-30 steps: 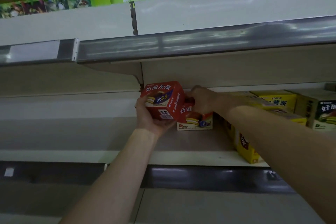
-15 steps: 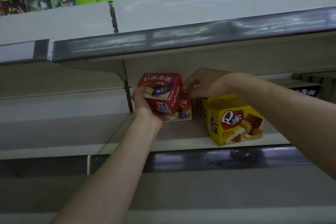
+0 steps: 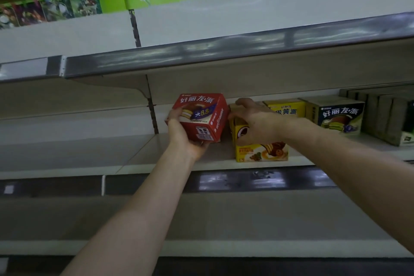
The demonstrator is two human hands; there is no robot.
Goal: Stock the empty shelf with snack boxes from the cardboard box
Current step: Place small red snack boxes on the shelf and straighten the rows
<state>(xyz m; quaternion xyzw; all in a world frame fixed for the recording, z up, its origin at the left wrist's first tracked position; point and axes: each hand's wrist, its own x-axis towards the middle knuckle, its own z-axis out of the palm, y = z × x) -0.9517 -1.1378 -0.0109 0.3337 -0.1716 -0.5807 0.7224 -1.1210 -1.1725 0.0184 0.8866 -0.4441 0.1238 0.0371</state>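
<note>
My left hand [image 3: 181,134] grips a red snack box [image 3: 201,114] from below and from its left side, holding it tilted just above the shelf board [image 3: 156,167]. Right beside it stands a yellow snack box [image 3: 262,152] near the shelf's front edge. My right hand [image 3: 257,123] lies over that box's top left corner, fingers curled on top and thumb on its side. No cardboard box is in view.
Further right on the same shelf stand another yellow box [image 3: 289,107], a dark green-fronted box [image 3: 340,116] and grey cartons [image 3: 385,114]. The upper shelf's rail [image 3: 224,51] hangs low overhead. A bracket upright [image 3: 153,116] stands left of the red box.
My right hand has come off the red box standing at the back and now sits on the yellow box. The held red box has shifted slightly right, covering that back box.
</note>
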